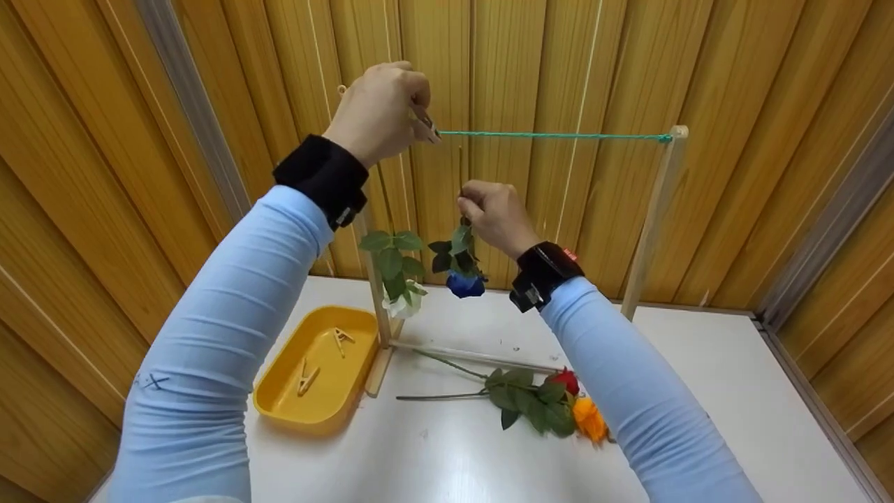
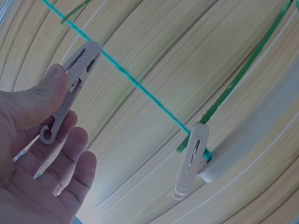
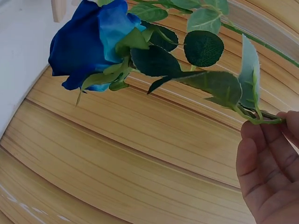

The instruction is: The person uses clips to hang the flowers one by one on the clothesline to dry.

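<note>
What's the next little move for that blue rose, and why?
Probably lift the blue rose so its stem reaches the green string: the right hand holds it below the line, while the left hand pinches a clothespin at the string.

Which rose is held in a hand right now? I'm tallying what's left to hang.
The blue rose: the right hand pinches its stem, bloom hanging down. The white rose hangs by the rack's post; the red rose and orange rose lie on the table.

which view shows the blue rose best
The right wrist view: the blue rose fills the frame, petals and leaves sharp, stem pinched by the right hand. The head view shows it small, hanging head-down. The left wrist view misses it.
</note>
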`<state>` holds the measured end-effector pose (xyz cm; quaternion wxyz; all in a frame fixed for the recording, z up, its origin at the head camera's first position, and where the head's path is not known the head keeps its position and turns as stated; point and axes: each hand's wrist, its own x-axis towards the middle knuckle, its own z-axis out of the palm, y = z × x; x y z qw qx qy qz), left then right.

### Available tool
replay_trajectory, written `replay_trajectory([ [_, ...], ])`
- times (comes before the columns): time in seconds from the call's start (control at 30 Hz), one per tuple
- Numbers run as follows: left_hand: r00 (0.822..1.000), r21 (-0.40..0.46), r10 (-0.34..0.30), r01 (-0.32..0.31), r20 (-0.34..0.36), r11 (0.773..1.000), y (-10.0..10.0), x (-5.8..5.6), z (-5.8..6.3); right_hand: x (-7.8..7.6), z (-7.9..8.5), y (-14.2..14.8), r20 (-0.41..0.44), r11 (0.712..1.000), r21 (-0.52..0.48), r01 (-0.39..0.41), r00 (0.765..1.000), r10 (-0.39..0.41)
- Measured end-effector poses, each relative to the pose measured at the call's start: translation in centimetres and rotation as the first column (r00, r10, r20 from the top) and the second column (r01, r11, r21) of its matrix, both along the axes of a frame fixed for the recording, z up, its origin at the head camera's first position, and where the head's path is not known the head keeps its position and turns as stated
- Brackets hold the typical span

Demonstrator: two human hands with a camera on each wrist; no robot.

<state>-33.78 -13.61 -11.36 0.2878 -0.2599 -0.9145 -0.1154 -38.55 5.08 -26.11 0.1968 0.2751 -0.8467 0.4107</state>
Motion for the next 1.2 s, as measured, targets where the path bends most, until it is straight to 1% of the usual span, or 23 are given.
replay_trajectory([
  [0.2, 0.999, 0.023, 0.035, -0.036, 0.009, 0.999, 0.0, -0.3, 0.7, -0.3, 0.4, -0.4, 0.022, 1.000, -0.011, 0.007, 1.000, -0.006],
  [0.33, 1.000, 0.055, 0.026, -0.027, 0.009, 0.998, 0.3, -0.8, 1.0, -0.5, 0.5, -0.8, 0.028, 1.000, -0.017, 0.012, 1.000, -0.011],
  [0.47, 0.998, 0.103, 0.033, -0.038, 0.046, 0.994, 0.8, -1.3, 1.2, -0.7, 0.7, -1.2, 0.042, 0.999, -0.021, 0.032, 0.999, -0.031],
  [0.57, 0.996, 0.131, 0.053, -0.062, 0.073, 0.989, 1.1, -1.7, 1.2, -0.8, 1.0, -1.4, 0.051, 0.998, -0.014, 0.059, 0.997, -0.059],
  [0.77, 0.995, 0.148, 0.067, -0.077, 0.070, 0.986, 1.2, -2.3, 1.2, -1.0, 2.0, -1.4, 0.064, 0.997, 0.007, 0.081, 0.995, -0.082],
  [0.93, 0.995, 0.171, 0.051, -0.064, 0.080, 0.983, 1.2, -2.5, 1.0, -1.0, 2.5, -1.3, 0.061, 0.996, 0.027, 0.087, 0.994, -0.089],
  [1.0, 0.995, 0.180, 0.044, -0.060, 0.093, 0.982, 1.2, -2.5, 0.9, -1.0, 2.5, -1.3, 0.071, 0.995, 0.038, 0.093, 0.993, -0.095],
  [1.2, 0.989, 0.176, 0.059, -0.083, 0.136, 0.981, 1.7, -2.7, 0.8, -1.0, 2.4, -1.4, 0.102, 0.993, 0.050, 0.107, 0.988, -0.112],
])
